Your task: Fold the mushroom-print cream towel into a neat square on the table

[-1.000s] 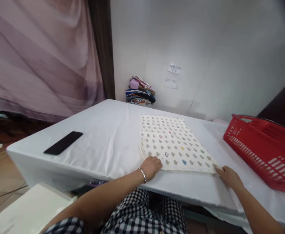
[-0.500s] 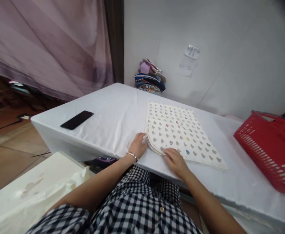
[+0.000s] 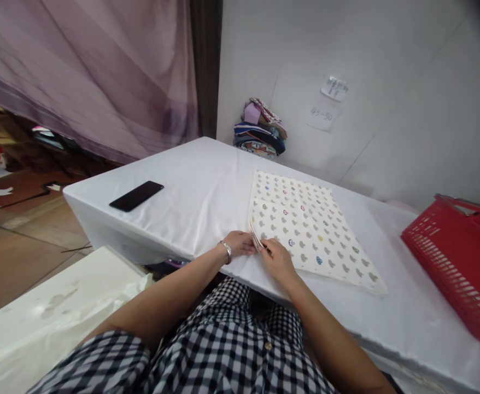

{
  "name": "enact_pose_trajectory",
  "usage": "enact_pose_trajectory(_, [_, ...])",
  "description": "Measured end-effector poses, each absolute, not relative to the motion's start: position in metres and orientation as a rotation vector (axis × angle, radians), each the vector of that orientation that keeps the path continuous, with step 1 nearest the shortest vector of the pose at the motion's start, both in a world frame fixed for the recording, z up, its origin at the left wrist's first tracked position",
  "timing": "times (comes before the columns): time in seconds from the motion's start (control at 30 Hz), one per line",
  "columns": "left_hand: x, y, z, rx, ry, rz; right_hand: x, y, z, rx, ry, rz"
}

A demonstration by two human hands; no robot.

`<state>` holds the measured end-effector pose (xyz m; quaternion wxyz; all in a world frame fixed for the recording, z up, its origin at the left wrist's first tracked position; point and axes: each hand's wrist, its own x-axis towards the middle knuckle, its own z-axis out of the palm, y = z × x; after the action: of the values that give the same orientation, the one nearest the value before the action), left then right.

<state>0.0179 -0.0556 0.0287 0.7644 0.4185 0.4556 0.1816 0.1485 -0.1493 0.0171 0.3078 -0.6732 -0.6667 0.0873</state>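
A cream fabric [image 3: 309,224] printed with small grey, blue, red and yellow motifs lies folded in layers on the white-covered table [image 3: 182,191]. Its near left corner curves up, showing several stacked edges. My left hand [image 3: 240,244], with a bracelet at the wrist, reaches that corner from the left, fingers closed at the layered edge; its fingertips are partly hidden. From the near side my right hand [image 3: 276,258] pinches the same edge between thumb and fingers. The two hands are almost touching.
A black phone [image 3: 136,196] lies on the left of the table. At right stands a red plastic basket [image 3: 457,257]. Folded cloths [image 3: 260,130] are stacked by the wall at the back. A pale surface [image 3: 59,295] with crumpled sheeting is at lower left.
My right hand has slid left along the fabric's edge toward the corner, closer to my left hand. My left hand has turned, its fingers now pointing right. The view has shifted slightly.
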Motion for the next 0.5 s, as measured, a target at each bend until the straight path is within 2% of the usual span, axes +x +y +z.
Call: enact_pose_trajectory(0.5, [0.0284, -0.0475, 0.0337, 1.014, 1.039, 0.259, 0.1534, -0.1445, 0.0258, -1.798, -1.805, 0.316])
